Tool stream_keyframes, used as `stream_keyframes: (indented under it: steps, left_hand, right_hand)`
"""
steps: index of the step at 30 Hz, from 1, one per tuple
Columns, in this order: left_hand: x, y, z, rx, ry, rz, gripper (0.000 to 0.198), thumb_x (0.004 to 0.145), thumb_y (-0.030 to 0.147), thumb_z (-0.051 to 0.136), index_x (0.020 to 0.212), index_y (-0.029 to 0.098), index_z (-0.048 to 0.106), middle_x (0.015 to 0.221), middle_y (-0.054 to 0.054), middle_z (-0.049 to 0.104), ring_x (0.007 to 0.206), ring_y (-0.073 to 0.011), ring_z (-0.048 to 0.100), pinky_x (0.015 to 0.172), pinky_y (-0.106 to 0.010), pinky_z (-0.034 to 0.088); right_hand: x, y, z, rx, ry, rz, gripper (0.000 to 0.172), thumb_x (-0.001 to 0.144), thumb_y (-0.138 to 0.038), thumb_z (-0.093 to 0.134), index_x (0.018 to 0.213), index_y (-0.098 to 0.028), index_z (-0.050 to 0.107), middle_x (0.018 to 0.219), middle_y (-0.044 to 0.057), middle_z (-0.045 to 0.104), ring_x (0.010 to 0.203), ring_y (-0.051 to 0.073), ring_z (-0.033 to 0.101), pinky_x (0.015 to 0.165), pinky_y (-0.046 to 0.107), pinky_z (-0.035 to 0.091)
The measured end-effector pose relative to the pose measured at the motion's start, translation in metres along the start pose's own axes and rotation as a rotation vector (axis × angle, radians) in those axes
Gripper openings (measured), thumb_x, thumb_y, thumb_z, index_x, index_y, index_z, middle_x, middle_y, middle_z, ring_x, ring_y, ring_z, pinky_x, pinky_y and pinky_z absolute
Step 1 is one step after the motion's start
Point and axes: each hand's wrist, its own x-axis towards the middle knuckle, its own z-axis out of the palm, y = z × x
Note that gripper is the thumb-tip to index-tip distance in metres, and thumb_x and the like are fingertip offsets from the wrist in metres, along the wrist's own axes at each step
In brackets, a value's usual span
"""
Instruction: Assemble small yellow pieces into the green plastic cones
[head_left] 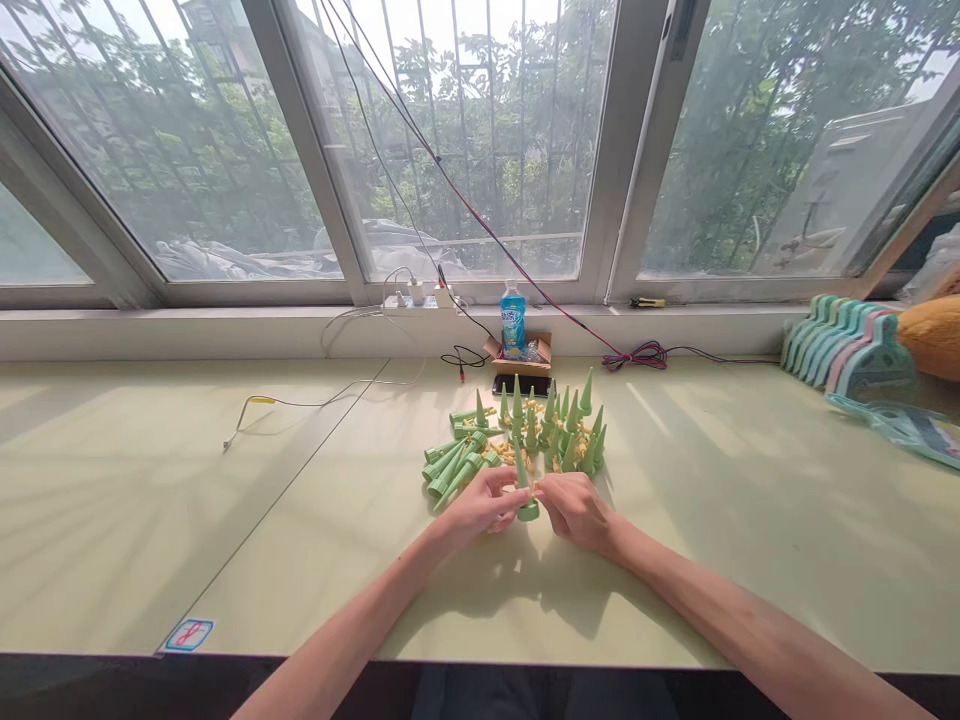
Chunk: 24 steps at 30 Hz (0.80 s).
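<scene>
My left hand [489, 503] grips a green plant watering spike [520, 468], its pointed end up and its ribbed cap low. Against its right side, my right hand [576, 508] is closed with fingertips on a small yellow valve [535, 489]. Whether that valve is seated in the spike I cannot tell. Just beyond my hands, several green spikes [571, 430] stand upright with yellow parts at their bases. More green spikes [454, 465] lie on their sides to the left. Small yellow valves [504, 455] are heaped between the two groups.
Behind the spikes, a dark phone [523, 385] lies before a cardboard box [543, 350] with a blue bottle [513, 320]. Cables [637, 354] run along the sill, and a white cord [330, 402] crosses the table [712, 560]. Pastel hangers [847, 345] stand far right.
</scene>
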Motion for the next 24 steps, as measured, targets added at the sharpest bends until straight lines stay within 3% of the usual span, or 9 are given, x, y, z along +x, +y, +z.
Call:
stream_keyframes:
  steps: [8,13,18,24]
  left_hand:
    - [0.002,-0.004,-0.001,0.118,0.030,0.077,0.043,0.084,0.053,0.064,0.102,0.014,0.065,0.050,0.008,0.035,0.043,-0.0056,0.032,0.042,-0.019,0.026]
    - [0.004,-0.006,0.003,0.220,0.103,0.206,0.034,0.088,0.048,0.060,0.090,0.014,0.064,0.067,0.002,0.046,0.051,-0.0056,0.035,0.044,-0.019,0.029]
    - [0.005,-0.010,0.002,0.473,0.217,0.370,0.032,0.089,0.037,0.061,0.069,0.013,0.056,0.077,-0.001,0.046,0.065,-0.0090,0.040,0.052,-0.020,0.034]
    - [0.002,-0.013,0.000,0.698,0.201,0.456,0.013,0.094,0.025,0.055,0.092,0.016,0.065,0.095,-0.004,0.055,0.067,-0.0078,0.044,0.059,-0.021,0.039]
  right_hand:
    - [0.002,-0.001,0.000,0.071,-0.015,0.114,0.031,0.099,-0.013,0.032,0.069,-0.022,0.030,0.057,-0.006,0.028,0.049,0.009,0.021,0.049,0.025,0.018]
    - [-0.001,0.002,0.002,0.111,-0.048,0.203,0.031,0.100,-0.019,0.031,0.069,-0.022,0.027,0.056,-0.006,0.028,0.048,0.009,0.020,0.048,0.025,0.020]
    - [-0.001,0.001,0.004,0.209,-0.095,0.340,0.032,0.102,-0.024,0.030,0.070,-0.022,0.028,0.056,-0.006,0.031,0.048,0.009,0.023,0.049,0.026,0.023]
    - [0.004,-0.003,0.005,0.327,-0.126,0.492,0.037,0.102,-0.031,0.031,0.067,-0.021,0.031,0.056,-0.005,0.033,0.048,0.010,0.029,0.050,0.026,0.026]
